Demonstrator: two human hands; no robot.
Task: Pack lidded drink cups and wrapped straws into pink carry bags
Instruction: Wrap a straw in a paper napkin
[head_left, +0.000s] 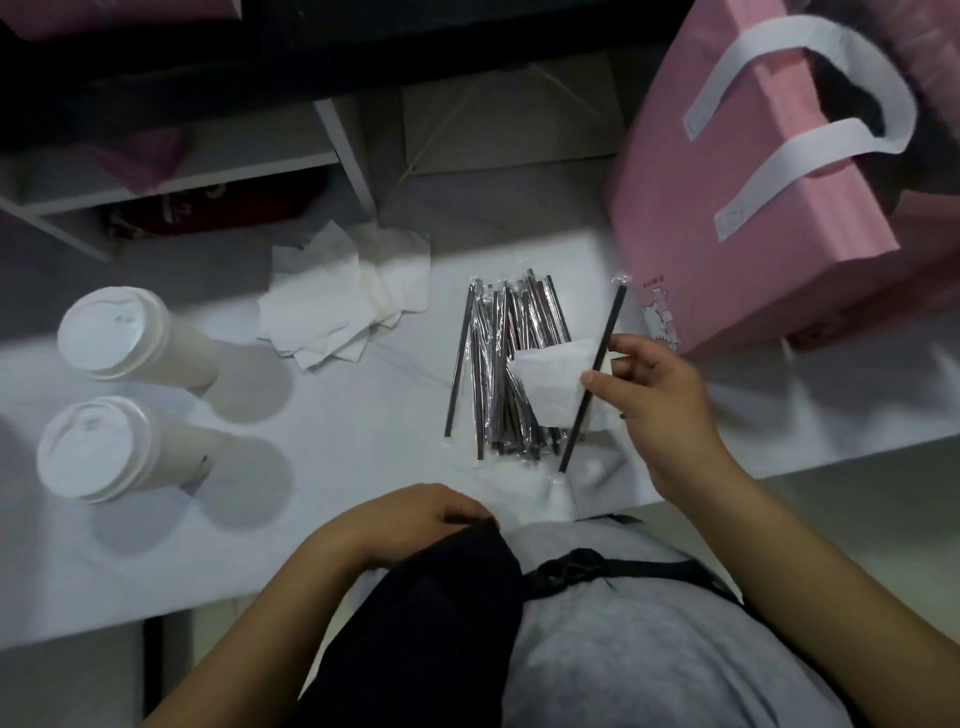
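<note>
Two lidded cups stand upright at the left of the tabletop, the far cup and the near cup, close together and not yet packed. They are well apart from the bag, so they can wait. A loose napkin stack lies beyond them toward the middle. At the near edge the left hand rests against a black pouch worn at the waist. Its fingers curl over the fabric, but whether they grip it cannot be told. Ideally this hand would free itself to steady the bag. The straw pile lies in the middle, its wrappers overlapping. Just right of it, the right hand hovers above the tabletop with a single wrapped straw pinched between thumb and fingers. A folded napkin is held together with it. The step in hand looks like carrying this pair to the pink carry bag, which sits at the far right, tilted and blurred, its white handles up. To do it well, keep the pinch firm so the slick wrapper does not slide out from the napkin. Turn the straw to line up with the bag's mouth and lower it end first, clear of the handles. Let go only once it is well inside.
</note>
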